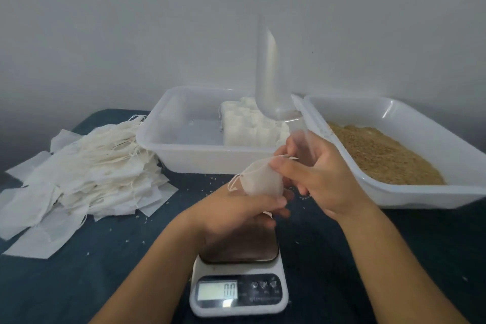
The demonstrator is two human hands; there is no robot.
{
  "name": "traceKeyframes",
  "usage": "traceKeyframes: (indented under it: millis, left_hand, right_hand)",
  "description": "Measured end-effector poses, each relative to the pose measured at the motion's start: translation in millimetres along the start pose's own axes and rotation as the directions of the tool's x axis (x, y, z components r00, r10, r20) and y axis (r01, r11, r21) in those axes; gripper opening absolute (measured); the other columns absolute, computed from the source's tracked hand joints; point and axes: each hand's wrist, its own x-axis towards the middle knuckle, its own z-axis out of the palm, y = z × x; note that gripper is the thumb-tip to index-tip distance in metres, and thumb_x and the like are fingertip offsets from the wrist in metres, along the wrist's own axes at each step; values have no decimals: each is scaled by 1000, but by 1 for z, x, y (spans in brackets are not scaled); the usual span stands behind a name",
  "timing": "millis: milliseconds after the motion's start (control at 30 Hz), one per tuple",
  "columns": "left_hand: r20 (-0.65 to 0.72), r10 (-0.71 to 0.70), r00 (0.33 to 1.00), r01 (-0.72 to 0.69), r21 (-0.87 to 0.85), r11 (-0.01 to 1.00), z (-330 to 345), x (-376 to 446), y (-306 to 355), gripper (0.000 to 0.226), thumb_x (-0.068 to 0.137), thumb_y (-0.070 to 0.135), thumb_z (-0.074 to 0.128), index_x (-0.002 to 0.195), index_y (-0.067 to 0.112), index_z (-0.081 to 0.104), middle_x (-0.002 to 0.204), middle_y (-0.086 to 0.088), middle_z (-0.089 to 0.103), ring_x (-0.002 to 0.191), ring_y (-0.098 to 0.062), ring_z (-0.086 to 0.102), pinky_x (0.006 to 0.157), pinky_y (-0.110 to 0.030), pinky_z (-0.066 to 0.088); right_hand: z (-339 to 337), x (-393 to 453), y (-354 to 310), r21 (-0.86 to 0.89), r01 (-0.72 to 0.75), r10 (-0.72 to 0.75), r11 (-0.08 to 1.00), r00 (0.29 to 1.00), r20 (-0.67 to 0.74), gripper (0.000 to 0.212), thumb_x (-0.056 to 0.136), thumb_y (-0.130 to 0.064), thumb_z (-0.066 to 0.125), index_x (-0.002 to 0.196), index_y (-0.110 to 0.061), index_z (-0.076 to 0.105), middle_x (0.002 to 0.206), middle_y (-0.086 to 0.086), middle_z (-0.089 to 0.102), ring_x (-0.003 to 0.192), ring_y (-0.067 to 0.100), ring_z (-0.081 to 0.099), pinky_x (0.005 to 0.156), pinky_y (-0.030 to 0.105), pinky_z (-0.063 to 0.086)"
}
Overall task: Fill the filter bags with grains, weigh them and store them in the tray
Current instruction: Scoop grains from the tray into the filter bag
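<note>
Here, at the centre of the frame, the left hand [244, 208] cups a filled filter bag [263, 181] from below, fingers curled round its rounded body. The right hand [315, 173] pinches the bag's mouth with thumb and forefinger while its other fingers hold the handle of a clear plastic scoop [268, 79], which stands upright and blurred above the hands. The bag hangs just above the steel plate of the scale [238, 281] at the lower centre, apparently not resting on it.

Judging by the puckered mouth and the loose drawstring loop at the bag's left, the step in hand looks like closing the bag before weighing. To do it well, keep the bag upright in the cupped palm, draw the string evenly so no grain escapes, and set the bag squarely on the plate with both hands clear before reading. Stray grains already lie on the dark cloth [79, 284].

The grain tray [394, 118] sits at the right, the storage tray [168, 123] with filled bags at upper centre, and empty bags [79, 173] are heaped at the left.

The display reads what looks like 0.0; the button markings beside it are too blurred to read. No brand is legible.
</note>
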Motion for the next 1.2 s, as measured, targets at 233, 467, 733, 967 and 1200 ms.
traceKeyframes:
  millis: [233,467,733,967,1200]
  left_hand:
    - [-321,273,907,-186,278,942,-16,-11,0,22,84,22,77,102,10,71,89,-4,72,83,-14,66,79,-30,53]
    - [-264,189,946,-135,208,969,-40,-37,-7,16,82,15,74,83,3,62,75,-5,64,69,-17,62,69,-26,54]
    - [-252,95,963,11,391,920,-57,-48,-14,15,79,36,74,92,29,68,83,-1,73,69,-18,72,67,-27,57]
    - [-363,186,913,110,660,743,-67,-46,-22,18,83,46,66,99,40,65,93,18,69,75,-7,63,65,-9,44]
    - [-566,207,798,235,609,758,-72,-38,-30,12,95,46,65,92,35,68,83,19,70,72,1,63,62,-18,47]
  right_hand:
    - [10,-12,8,-66,50,-61,997,985,-162,28,82,-24,82,74,-33,57,83,-6,75,52,6,57,42,18,42]
    - [18,-23,17,-82,-42,30,996,989,-142,28,89,-7,78,80,-14,52,79,-4,75,61,1,61,47,15,44]
    - [27,-23,32,-163,-160,145,974,984,-101,25,89,-16,80,84,-9,56,85,-2,78,62,5,60,48,17,45]
    - [25,-19,43,-276,-202,156,940,971,-181,27,87,-32,82,86,-12,64,109,-16,77,96,-1,72,58,8,47]
    - [17,-17,45,-345,-169,40,923,936,-350,23,90,-48,75,91,-27,65,117,-26,72,99,-6,68,71,29,59]
